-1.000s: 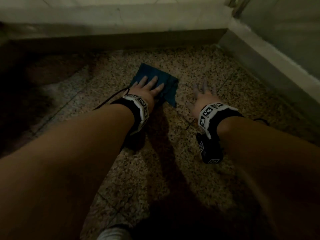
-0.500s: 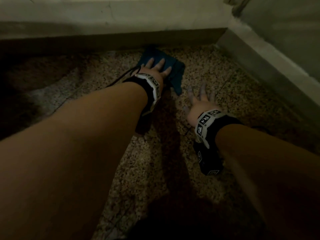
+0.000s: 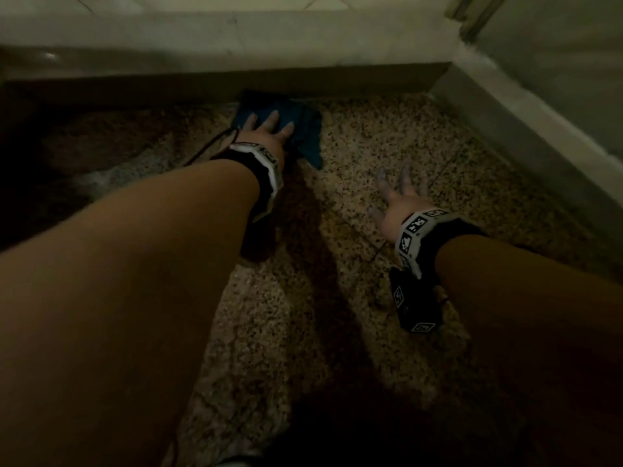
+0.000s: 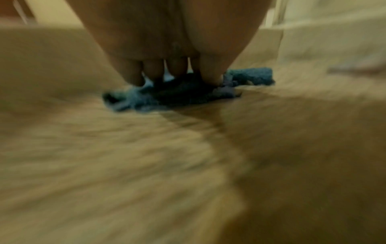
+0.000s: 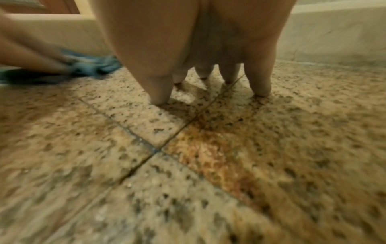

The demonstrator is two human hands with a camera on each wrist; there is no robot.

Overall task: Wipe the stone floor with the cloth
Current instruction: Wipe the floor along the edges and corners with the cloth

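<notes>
Stretching across the whole view, the speckled stone floor (image 3: pixel 387 156) ran to the far skirting (image 3: pixel 236 85), and I saw the blue cloth (image 3: pixel 305 136) bunched right against that far edge, left of centre. My left hand (image 3: pixel 266 129) lay flat on it, fingers straight and spread, pressing. My right hand (image 3: pixel 397 203) propped on splayed fingertips (image 5: pixel 159 97) on bare stone, nearer and right of the cloth, so I judged the next stroke had to come back toward me.

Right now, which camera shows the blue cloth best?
The head view: the cloth lies whole against the step, under the left hand. The left wrist view shows only its blurred near edge; the right wrist view catches a blurred corner.
</notes>
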